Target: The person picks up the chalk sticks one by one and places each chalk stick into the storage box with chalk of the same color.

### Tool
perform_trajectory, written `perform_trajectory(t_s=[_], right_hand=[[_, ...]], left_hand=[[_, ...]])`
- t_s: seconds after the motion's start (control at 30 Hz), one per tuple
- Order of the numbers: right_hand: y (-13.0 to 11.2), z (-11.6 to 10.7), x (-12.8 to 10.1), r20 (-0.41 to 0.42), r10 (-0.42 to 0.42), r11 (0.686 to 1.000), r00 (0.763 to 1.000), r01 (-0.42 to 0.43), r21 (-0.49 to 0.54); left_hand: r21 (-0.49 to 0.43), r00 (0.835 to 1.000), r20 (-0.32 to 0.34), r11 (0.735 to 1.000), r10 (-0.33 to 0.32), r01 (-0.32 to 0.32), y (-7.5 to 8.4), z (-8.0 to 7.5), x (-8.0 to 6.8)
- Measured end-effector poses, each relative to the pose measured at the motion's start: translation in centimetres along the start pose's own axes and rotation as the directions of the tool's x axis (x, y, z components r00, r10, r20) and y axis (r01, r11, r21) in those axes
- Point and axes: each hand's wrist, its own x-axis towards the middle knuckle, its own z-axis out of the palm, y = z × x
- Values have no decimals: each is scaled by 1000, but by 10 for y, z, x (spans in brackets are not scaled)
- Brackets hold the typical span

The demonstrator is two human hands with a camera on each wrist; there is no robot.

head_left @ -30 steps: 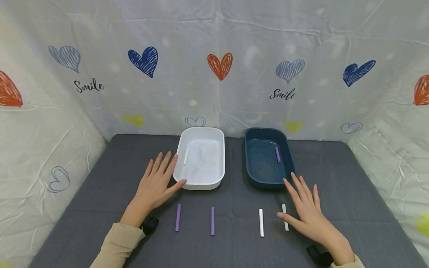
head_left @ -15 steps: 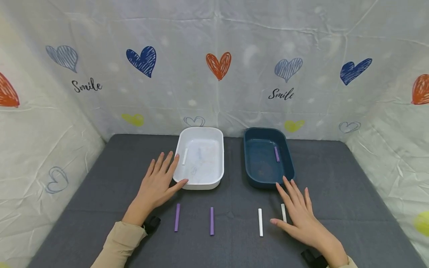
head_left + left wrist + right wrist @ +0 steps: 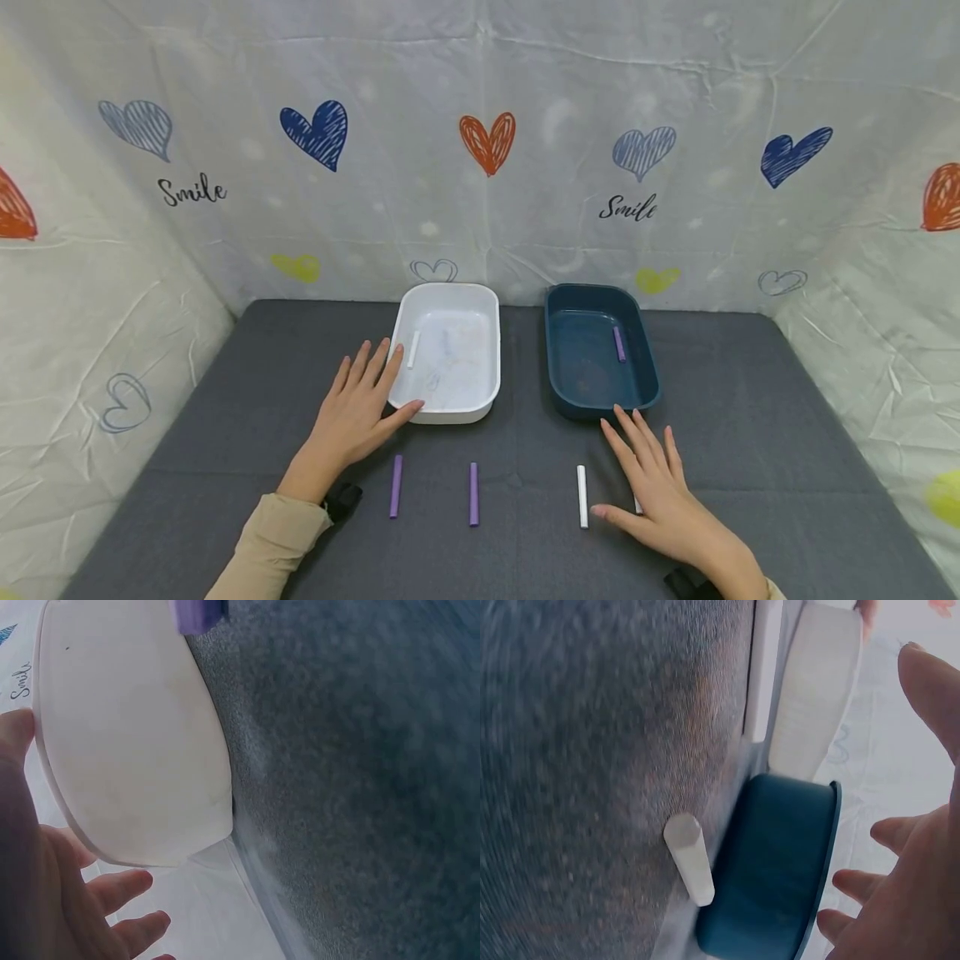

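Note:
My left hand [image 3: 354, 412] lies flat and open on the grey cloth, its thumb against the front left corner of the white tray [image 3: 450, 414]. In that tray lies one white stick [image 3: 412, 349]. Flat and open too, my right hand [image 3: 651, 487] rests in front of the dark blue tray [image 3: 600, 410], which holds a purple stick [image 3: 618, 343]. This hand covers most of a white stick [image 3: 637, 505]; the right wrist view shows that stick [image 3: 692, 859] beside the blue tray [image 3: 780, 885]. Left of the thumb lies another white stick [image 3: 582, 496]. Two purple sticks [image 3: 395, 486] [image 3: 473, 494] lie further left.
A grey cloth [image 3: 750, 400] covers the table. White sheets printed with hearts [image 3: 487, 142] wall it in at the back and both sides. In the left wrist view, the white tray's outer wall [image 3: 135, 750] fills the upper left.
My right hand has slid left and toward me, from the blue tray's front right corner onto the right white stick, hiding most of it. The left hand has stayed put.

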Motion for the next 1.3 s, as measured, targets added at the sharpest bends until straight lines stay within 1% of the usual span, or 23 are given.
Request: perform_trajectory(t_s=[0.13, 0.37, 0.63, 0.77, 0.93, 1.0, 1.2, 1.3], right_hand=[[-3, 2, 1, 19, 5, 1000, 1000, -5, 11], [-7, 8, 2, 24, -22, 999, 999, 21, 36], [-9, 14, 2, 62, -33, 997, 998, 28, 74], [-9, 15, 2, 87, -17, 996, 996, 9, 87], [-10, 16, 2, 169, 21, 988, 985, -46, 145], [-10, 16, 3, 190, 24, 986, 981, -55, 157], [-10, 16, 4, 182, -27, 990, 983, 1, 138], [-9, 17, 5, 177, -31, 992, 984, 9, 124]], left_hand=[[-8, 1000, -5, 1000, 6, -6, 1, 1, 1], [-13, 1000, -4, 1000, 6, -6, 3, 3, 2], [-17, 1000, 31, 1000, -5, 5, 6, 2, 6], [-16, 999, 44, 1000, -10, 11, 7, 1, 6], [-20, 999, 45, 1000, -13, 14, 8, 1, 7], [-19, 999, 45, 1000, -14, 14, 8, 1, 7], [-30, 999, 42, 999, -12, 14, 8, 2, 7], [-48, 999, 42, 999, -13, 15, 9, 2, 7]])
